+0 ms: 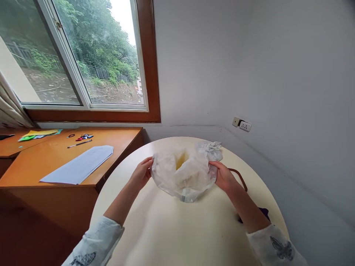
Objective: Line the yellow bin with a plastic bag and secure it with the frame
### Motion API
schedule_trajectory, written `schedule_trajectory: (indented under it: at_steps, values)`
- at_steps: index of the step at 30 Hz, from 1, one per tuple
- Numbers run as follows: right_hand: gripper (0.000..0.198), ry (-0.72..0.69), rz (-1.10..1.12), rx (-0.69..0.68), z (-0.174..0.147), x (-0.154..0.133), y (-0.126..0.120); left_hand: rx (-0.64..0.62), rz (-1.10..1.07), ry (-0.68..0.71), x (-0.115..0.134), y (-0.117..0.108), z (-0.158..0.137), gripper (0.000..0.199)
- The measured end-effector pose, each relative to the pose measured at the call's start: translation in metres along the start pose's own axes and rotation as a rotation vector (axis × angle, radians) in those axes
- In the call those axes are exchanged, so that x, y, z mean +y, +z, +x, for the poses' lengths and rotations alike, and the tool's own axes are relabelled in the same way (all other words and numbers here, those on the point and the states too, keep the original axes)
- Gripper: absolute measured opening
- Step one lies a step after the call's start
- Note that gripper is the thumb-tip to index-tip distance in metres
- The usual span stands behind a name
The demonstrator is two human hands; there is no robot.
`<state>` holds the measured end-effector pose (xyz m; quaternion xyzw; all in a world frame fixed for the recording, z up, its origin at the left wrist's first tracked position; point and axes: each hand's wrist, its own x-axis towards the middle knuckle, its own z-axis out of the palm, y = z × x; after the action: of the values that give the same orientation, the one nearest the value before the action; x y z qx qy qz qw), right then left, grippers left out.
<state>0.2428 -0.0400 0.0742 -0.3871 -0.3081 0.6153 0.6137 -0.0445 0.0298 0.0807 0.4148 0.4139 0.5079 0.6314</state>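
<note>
Left hand (142, 172) and right hand (224, 177) grip opposite edges of the translucent plastic bag (184, 181), fingers (147, 162) curled, bare forearms (121, 203) angled inward toward it.

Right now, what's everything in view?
round table: one, cream, centre
plastic bag: one, whitish with yellow inside, over table
knotted plastic: one, whitish, behind bag
strap: one, brown, table's right
unclear item: one, dark, table's right
desk: at least one, brown, left
papers: count unclear, white, desk
pen: one, dark, desk
small items: several, red, blue, black, behind pen
coloured sheets: several, yellow and green, desk's left
window: one, brown frame, upper left
curtain: one, beige, left edge
wall plates: two, whitish, on grey wall
sleeves: two, pale, bottom corners
left hand: one, bare, on bag's left
right hand: one, bare, on bag's right
</note>
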Motion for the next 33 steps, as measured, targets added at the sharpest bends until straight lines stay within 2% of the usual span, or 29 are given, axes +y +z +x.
schedule_trajectory:
  at_steps: [4,9,12,16,19,21,25,27,30,33]
  values:
    - [0.034,-0.088,-0.061,-0.043,-0.005,-0.015,0.004,-0.071,-0.081,0.086,0.022,-0.003,-0.005,0.028]
    - [0.033,-0.164,-0.061,-0.088,-0.006,-0.023,-0.015,-0.156,-0.105,0.173,0.034,-0.021,-0.007,0.013]
    - [0.036,-0.194,-0.06,-0.062,-0.005,-0.023,-0.03,-0.159,-0.078,0.175,0.035,-0.032,-0.008,0.01]
    - [0.04,-0.132,-0.082,-0.025,-0.006,-0.025,-0.035,-0.125,-0.07,0.114,0.037,-0.037,-0.007,0.014]
    - [0.035,-0.045,-0.097,-0.038,-0.008,-0.033,-0.028,-0.155,-0.068,0.049,0.044,-0.031,-0.008,0.022]
    - [0.038,-0.003,-0.093,-0.074,-0.006,-0.038,-0.02,-0.175,-0.066,-0.001,0.052,-0.022,-0.009,0.023]
    - [0.032,0.063,-0.085,-0.065,0.008,-0.048,0.0,-0.165,-0.071,-0.082,0.068,0.001,-0.01,0.011]
    - [0.026,0.085,-0.088,-0.052,0.017,-0.052,0.011,-0.214,-0.067,-0.089,0.074,0.013,-0.009,0.009]
    - [0.029,0.021,-0.102,-0.116,0.025,-0.06,0.024,-0.307,-0.064,-0.015,0.081,0.025,-0.008,0.016]
    - [0.036,-0.095,-0.092,-0.21,0.025,-0.068,0.025,-0.318,-0.072,0.119,0.083,0.025,-0.008,0.025]
